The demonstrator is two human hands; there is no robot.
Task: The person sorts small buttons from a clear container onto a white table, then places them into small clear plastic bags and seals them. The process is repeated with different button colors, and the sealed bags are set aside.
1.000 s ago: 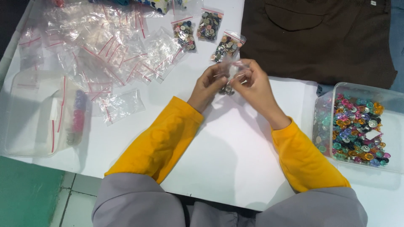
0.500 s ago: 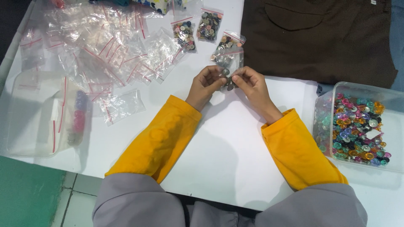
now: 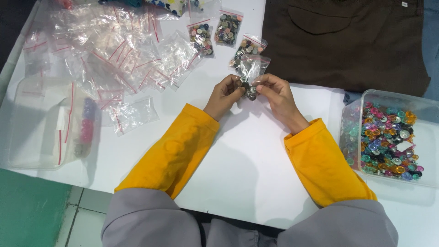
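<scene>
head view, looking down at white table [image 3: 256,174]. left hand [image 3: 224,96] and right hand [image 3: 276,93] meeting at upper centre of frame, yellow sleeves running down toward lower edge. both pinched shut on one small clear bag [image 3: 250,75], fingertips closed around its lower part; bag upright between them, open top fanned upward, a clump of dark and silvery buttons at its bottom right by the fingertips. held just above the table, not resting flat.

directly above the hands: three filled bags of buttons [image 3: 227,29] lying in a loose row, nearest one almost touching the held bag's top edge. upper left of frame: wide heap of empty clear bags [image 3: 114,50] with red seal strips, overlapping. one single empty bag [image 3: 133,114] lying apart, left of the left forearm. far left: clear plastic tub [image 3: 41,123] on the table edge, holding flat bags and a few pink and purple pieces.

right edge of frame: clear plastic box [image 3: 427,110] full of mixed coloured buttons [image 3: 386,142], pink, orange, green, blue; well apart from the hands, beside the right sleeve. upper right: dark brown garment [image 3: 347,41] spread flat, pocket seam visible. lower left corner: green floor, white tile.
</scene>
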